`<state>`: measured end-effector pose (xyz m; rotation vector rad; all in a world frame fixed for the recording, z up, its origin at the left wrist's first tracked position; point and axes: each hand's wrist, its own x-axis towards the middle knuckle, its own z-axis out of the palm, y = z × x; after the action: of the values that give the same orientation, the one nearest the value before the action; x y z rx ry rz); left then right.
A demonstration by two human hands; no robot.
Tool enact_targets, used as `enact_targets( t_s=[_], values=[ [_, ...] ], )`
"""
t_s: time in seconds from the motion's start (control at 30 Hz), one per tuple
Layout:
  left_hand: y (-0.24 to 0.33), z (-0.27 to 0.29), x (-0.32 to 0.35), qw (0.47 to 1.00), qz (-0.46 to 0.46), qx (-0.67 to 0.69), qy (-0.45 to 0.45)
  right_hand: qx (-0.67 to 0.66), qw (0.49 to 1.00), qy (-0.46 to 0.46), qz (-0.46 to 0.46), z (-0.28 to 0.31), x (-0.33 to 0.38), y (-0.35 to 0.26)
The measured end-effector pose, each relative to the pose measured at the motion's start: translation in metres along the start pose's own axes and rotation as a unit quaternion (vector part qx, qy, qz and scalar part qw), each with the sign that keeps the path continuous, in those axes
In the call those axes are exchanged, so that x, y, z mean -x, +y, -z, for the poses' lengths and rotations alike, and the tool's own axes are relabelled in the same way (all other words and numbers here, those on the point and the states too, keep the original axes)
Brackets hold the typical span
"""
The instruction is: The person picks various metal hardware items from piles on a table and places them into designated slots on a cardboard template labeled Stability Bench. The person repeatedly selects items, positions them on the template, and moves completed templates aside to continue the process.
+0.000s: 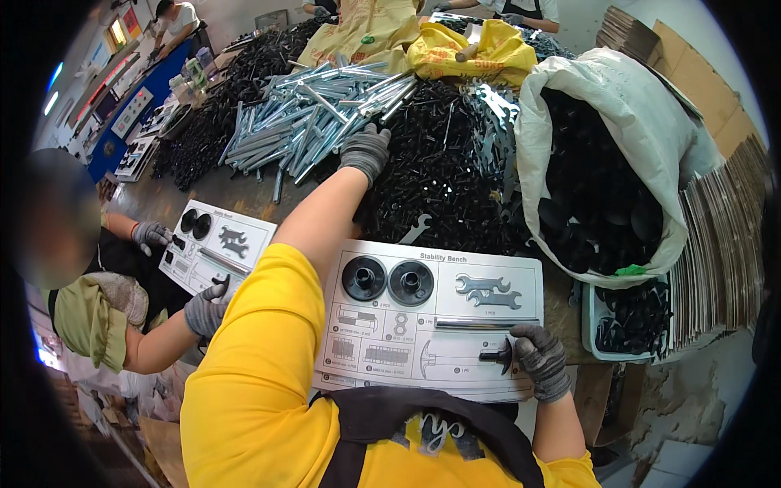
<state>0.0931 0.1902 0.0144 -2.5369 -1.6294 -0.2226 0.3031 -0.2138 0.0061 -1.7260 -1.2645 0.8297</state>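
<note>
Grey-gloved right hand (540,360), lower right of frame, is closed on a black knob bolt (497,355) pressed to the white parts card (431,325), w/ two black discs (387,279) seated upper left of it. Left hand (365,151), centre top, is curled into silver rods (313,118) beside black screws (443,179); grip can't be told. White sack (651,130) is seen at right.

A cluttered worktable (244,195) holds a heap of black screws (439,183), loose flat wrenches (492,122), two yellow bags (468,53), an open white sack of black plastic feet (606,175), stacked cardboard sheets (724,244), and a co-worker's gloved hands (179,272) at a second printed card (215,244).
</note>
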Motion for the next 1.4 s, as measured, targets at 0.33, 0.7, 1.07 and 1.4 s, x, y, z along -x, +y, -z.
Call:
enact_targets(
  t_s=[0.33,0.7,1.07,1.4],
  values=[
    [-0.013,0.004,-0.005,0.997,-0.066,-0.045,0.015,-0.047,0.999,-0.015,0.014,0.003,0.002,-0.002],
    [-0.009,0.104,0.136,0.858,-0.187,0.478,0.021,0.048,0.954,-0.047,0.291,-0.054,-0.056,-0.059],
    [-0.001,0.091,0.259,0.957,-0.205,0.05,-0.198,0.285,0.896,-0.257,0.223,-0.139,-0.061,-0.081],
    [-0.038,0.048,0.29,0.972,-0.163,0.159,-0.063,0.438,0.835,-0.27,0.194,-0.151,-0.05,-0.087]
  ],
)
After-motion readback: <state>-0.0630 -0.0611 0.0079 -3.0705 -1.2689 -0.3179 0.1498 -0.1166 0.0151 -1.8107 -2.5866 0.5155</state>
